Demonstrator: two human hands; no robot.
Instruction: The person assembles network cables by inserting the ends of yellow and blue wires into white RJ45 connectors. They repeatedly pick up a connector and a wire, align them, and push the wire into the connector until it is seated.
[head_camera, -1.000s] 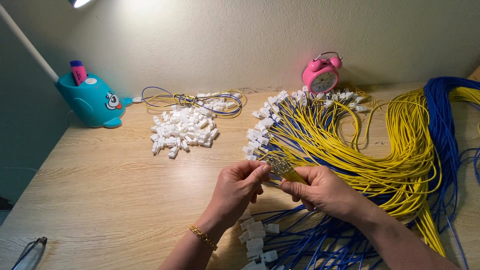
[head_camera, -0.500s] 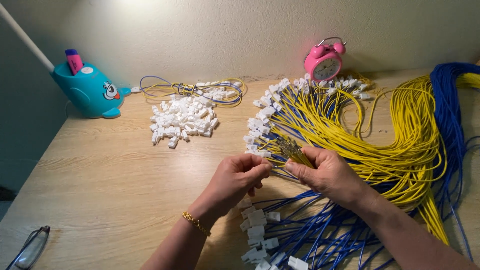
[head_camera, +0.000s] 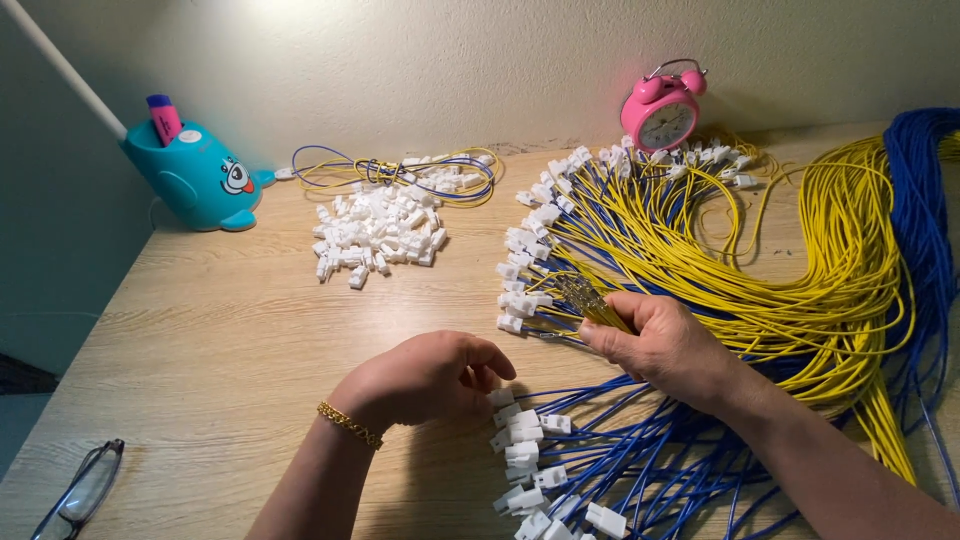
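From my remote seat I see two bare hands at work on a pale wooden desk (head_camera: 200, 330) strewn with wiring. The right hand (head_camera: 665, 345), just right of centre, is closed around a small bunch of yellow wires (head_camera: 598, 305), pinching them between thumb and fingers so their bare metal tips fan out toward 10 o'clock. The left hand (head_camera: 425, 378), with a gold bracelet (head_camera: 350, 425) at the wrist, lies curled knuckles-up on the desk; its fingertips sit just beside the white connectors (head_camera: 525, 425) that cap a spread of blue wires (head_camera: 650, 470) at 5 o'clock. Whether it holds anything I cannot tell, as the fingers hide the palm. At 2 o'clock from the hands a large looped mass of yellow cables (head_camera: 800, 260) fans across the desk, its ends fitted with white plugs, and a thick blue bundle (head_camera: 925, 200) runs along the right edge. A heap of loose white connectors (head_camera: 375, 235) sits at 11 o'clock, with a coiled harness (head_camera: 400, 170) behind it. A pink alarm clock (head_camera: 662, 105) stands against the wall at 1 o'clock, a teal whale-shaped holder (head_camera: 195, 180) at 10 o'clock, and spectacles (head_camera: 85, 490) lie at 8 o'clock.
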